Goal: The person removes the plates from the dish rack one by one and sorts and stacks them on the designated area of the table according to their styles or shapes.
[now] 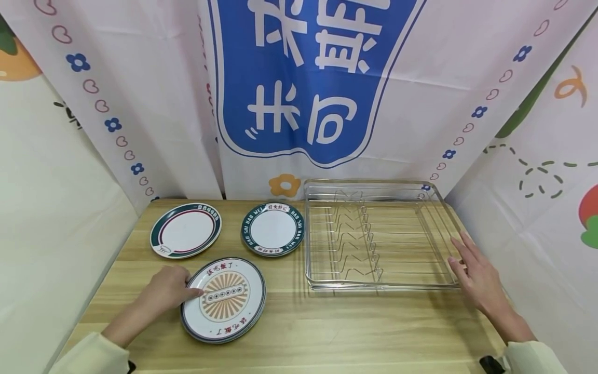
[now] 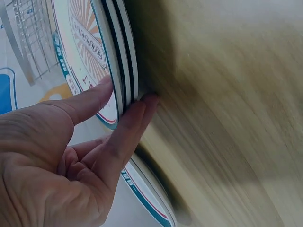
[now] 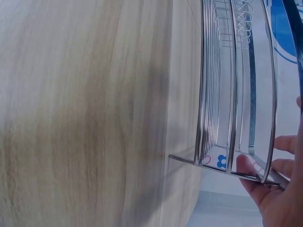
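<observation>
My left hand [image 1: 170, 288] grips a stack of white plates [image 1: 224, 311] at its left edge. The top plate has a sunburst print and red characters. In the left wrist view the thumb [image 2: 92, 97] presses on the top plate, while fingertips [image 2: 135, 113] reach under the stacked rims. At the table's right, my right hand [image 1: 481, 278] holds the right rim of a wire dish rack [image 1: 388, 285]. The right wrist view has the thumb [image 3: 246, 165] lower than the top rail and the fingers [image 3: 285, 143] over it, partly cut off.
Two green-rimmed plates lie behind the stack: a larger oval-looking plate [image 1: 187, 231] at back left and a smaller round plate [image 1: 273, 229] against the rack's left side. The rack has a row of wire dividers [image 1: 366, 236]. Printed curtains [image 1: 177, 104] border the wooden table [image 1: 336, 332].
</observation>
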Motion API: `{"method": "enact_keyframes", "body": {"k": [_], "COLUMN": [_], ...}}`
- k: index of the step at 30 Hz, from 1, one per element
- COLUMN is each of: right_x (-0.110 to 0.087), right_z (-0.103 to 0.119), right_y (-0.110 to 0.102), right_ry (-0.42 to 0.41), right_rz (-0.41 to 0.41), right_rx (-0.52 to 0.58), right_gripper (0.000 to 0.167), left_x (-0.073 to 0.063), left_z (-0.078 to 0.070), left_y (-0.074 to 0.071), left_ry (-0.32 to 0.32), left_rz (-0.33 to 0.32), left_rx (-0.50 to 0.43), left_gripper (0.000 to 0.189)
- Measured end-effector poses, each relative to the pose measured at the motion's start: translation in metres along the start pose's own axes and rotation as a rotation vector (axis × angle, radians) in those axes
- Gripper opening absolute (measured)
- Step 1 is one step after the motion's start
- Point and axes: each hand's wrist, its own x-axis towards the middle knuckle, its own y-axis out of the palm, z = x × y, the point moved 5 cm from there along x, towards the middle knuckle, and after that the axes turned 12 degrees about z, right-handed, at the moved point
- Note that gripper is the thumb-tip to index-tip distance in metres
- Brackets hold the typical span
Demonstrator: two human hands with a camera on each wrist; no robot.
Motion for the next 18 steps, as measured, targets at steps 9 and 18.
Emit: {"method": "enact_keyframes", "body": {"k": [9,18], "right_x": [0.002,0.003], "right_z": [-0.001,-0.006], "right_y": [0.003,-0.004], "right_ry": [0.036,0.066], "right_rz": [0.084,0.233], "right_rx": [0.036,0.072], "right_gripper": [0.051,0.059], "left_x": [-0.001,-0.005], "left_z": [0.001,-0.013], "left_y": [0.004,-0.003], "left_ry": [0.001,0.024], "left_rz": [-0.022,-0.093], "left_rx": [0.04,0.137], "left_gripper": [0.036,0.05]}}
